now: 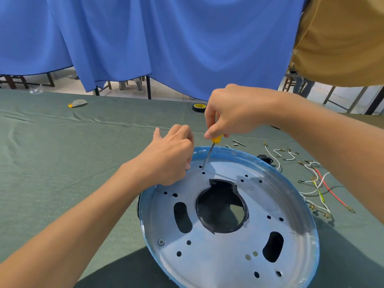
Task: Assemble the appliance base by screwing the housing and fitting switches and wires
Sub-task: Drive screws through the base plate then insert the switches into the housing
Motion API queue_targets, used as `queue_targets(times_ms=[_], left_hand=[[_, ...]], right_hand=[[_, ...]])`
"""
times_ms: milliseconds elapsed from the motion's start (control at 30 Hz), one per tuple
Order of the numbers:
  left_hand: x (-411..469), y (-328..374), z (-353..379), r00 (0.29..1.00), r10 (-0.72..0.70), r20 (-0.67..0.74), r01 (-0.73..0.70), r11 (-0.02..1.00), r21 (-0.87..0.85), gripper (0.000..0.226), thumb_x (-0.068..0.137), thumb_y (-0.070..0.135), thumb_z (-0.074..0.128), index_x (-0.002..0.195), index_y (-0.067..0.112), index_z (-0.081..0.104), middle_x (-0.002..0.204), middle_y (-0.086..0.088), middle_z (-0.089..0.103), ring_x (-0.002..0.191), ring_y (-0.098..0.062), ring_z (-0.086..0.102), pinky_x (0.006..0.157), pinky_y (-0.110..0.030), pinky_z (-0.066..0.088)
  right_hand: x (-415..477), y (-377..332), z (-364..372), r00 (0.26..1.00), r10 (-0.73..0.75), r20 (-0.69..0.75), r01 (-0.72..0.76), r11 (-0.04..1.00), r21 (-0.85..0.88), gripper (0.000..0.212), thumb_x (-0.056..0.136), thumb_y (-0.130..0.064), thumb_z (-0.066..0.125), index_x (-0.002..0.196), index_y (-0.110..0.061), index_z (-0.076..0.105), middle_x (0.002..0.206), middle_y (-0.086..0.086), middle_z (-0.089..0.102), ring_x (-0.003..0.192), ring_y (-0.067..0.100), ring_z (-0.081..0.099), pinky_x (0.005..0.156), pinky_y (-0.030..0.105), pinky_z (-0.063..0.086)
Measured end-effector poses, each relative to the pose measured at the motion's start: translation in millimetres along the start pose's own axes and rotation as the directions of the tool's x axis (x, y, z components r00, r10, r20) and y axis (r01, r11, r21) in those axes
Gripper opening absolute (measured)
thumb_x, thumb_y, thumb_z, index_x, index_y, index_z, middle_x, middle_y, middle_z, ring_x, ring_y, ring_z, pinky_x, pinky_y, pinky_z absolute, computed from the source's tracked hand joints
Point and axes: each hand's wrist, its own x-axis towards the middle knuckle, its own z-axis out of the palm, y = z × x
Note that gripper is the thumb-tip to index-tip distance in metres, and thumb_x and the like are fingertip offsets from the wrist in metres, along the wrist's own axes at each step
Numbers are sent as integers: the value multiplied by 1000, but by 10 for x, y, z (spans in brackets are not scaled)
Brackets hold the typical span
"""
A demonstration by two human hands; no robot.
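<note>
The right hand (pixel 234 113) grips the yellow screwdriver (pixel 209 150) from above; its shaft slants down toward the left hand (pixel 170 156), tip among small holes at the far edge of the housing (pixel 218 256) on the table (pixel 83 152); that nearer hand curls there, contents hidden.

The housing (pixel 228 256) is bare metal, smooth and glossy like a mirror, with a thin blue film along its rim. The screwdriver (pixel 210 150) has a glossy yellow plastic handle and a thin metal shaft. The worktop (pixel 83 152) is covered by matt green cloth, a little wrinkled. The wires (pixel 321 179) have smooth plastic coats and brass-coloured metal ends.
</note>
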Motion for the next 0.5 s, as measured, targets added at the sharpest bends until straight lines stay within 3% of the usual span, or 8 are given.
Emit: queue_targets(times_ms=[233, 400, 500], left_hand=[[-7, -16, 7, 1000, 19, 21, -20, 998, 66, 9, 96, 22, 56, 97, 17, 63, 129, 0, 34, 126, -20, 26, 111, -69, 18], [12, -33, 48, 999, 49, -17, -47, 991, 128, 14, 95, 25, 58, 105, 19, 65, 129, 1, 34, 130, -18, 26, 113, -69, 13], [20, -106, 38, 998, 49, -32, -52, 993, -106, 8, 92, 27, 65, 98, 30, 68, 127, 5, 38, 124, -15, 37, 114, -54, 23]], right_hand=[[-13, -23, -18, 996, 23, -84, -15, 995, 94, 19, 73, -39, 81, 69, -24, 70, 56, -10, 67, 61, 3, 62, 49, 20, 39], [-17, -10, -26, 990, 43, -136, -13, 977, 215, 24, 66, -34, 87, 80, -29, 68, 74, -8, 68, 57, -1, 58, 42, 11, 37], [-36, 15, -28, 981, 118, -153, -46, 912, 408, 37, 62, -27, 91, 90, -27, 66, 69, -7, 63, 50, 6, 55, 49, 19, 41]])
